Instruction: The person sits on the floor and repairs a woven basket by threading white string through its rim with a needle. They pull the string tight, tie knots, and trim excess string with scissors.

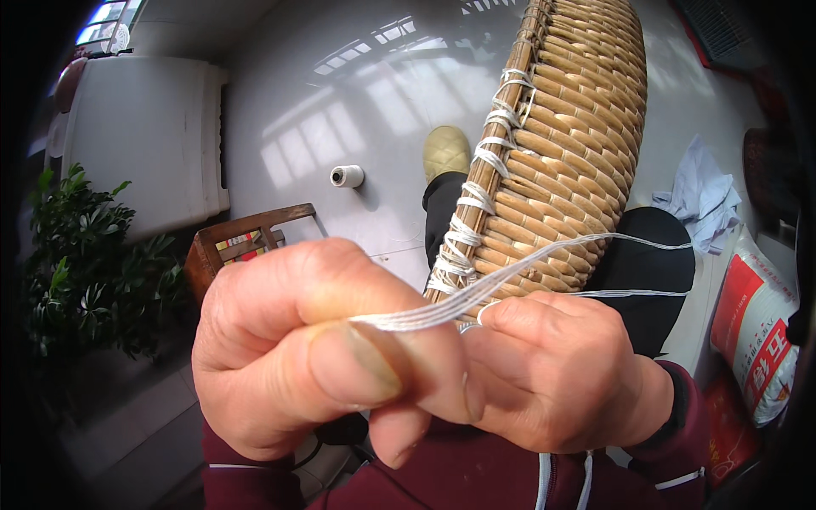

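Observation:
My left hand [314,357] is closed in a pinch, with several white thread strands [442,314] between thumb and forefinger. The strands run right from there and bend over my dark trouser leg. Close beside it, my right hand [565,370] is curled at the near end of a woven wicker basket [569,161]; its fingertips are partly hidden, so what they grip cannot be made out. White thread is wound round the basket's stick rim [493,132] in spaced wraps, denser toward my hands. The basket rests between my legs, tilted away from me.
A white thread spool [347,176] lies on the tiled floor, left of my slippered foot [447,151]. A wooden stool [246,242], leafy plant [93,255] and white cabinet [140,140] stand left. At right are a crumpled pale cloth [701,195] and a red-and-white sack [756,331].

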{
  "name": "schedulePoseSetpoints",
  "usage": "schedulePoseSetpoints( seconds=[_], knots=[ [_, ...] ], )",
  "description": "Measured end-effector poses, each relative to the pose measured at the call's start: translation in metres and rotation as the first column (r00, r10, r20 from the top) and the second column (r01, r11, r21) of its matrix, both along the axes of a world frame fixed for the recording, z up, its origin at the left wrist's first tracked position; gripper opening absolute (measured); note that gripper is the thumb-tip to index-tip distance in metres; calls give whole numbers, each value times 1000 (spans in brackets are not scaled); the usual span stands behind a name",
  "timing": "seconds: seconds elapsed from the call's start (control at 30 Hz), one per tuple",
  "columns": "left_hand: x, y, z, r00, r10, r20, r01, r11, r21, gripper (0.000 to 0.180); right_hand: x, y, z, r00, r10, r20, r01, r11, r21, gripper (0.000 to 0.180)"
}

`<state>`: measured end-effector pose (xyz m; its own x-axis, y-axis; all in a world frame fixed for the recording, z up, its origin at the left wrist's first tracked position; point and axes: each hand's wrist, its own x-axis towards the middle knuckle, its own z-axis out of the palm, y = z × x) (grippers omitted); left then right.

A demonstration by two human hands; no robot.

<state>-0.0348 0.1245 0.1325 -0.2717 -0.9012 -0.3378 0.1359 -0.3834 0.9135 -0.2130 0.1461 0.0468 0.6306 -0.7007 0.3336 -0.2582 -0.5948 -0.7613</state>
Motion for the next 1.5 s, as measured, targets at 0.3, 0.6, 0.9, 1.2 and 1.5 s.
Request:
schedulePoseSetpoints(
  seconds=[0.3,0.6,0.9,1.2,1.5],
  knots=[
    [3,-3,0,1000,-10,-12,9,1000,-21,30,-7,-9,-15,976,-152,153,144,987,68,21],
    [-4,-4,0,999,-3,35,4,999,-36,35,1,-4,-12,936,-165,311,41,929,369,18],
    [-3,-4,-1,997,-21,68,25,998,-60,42,-6,-7,-21,932,-110,346,42,980,197,22],
    [-12,-9,-3,995,-79,62,79,997,-5,42,-7,-1,-26,946,-121,300,94,990,103,32],
    [-6,-24,8,866,-464,184,468,883,26,18,-53,-10,23,911,-399,107,400,917,17,28]
  ],
)
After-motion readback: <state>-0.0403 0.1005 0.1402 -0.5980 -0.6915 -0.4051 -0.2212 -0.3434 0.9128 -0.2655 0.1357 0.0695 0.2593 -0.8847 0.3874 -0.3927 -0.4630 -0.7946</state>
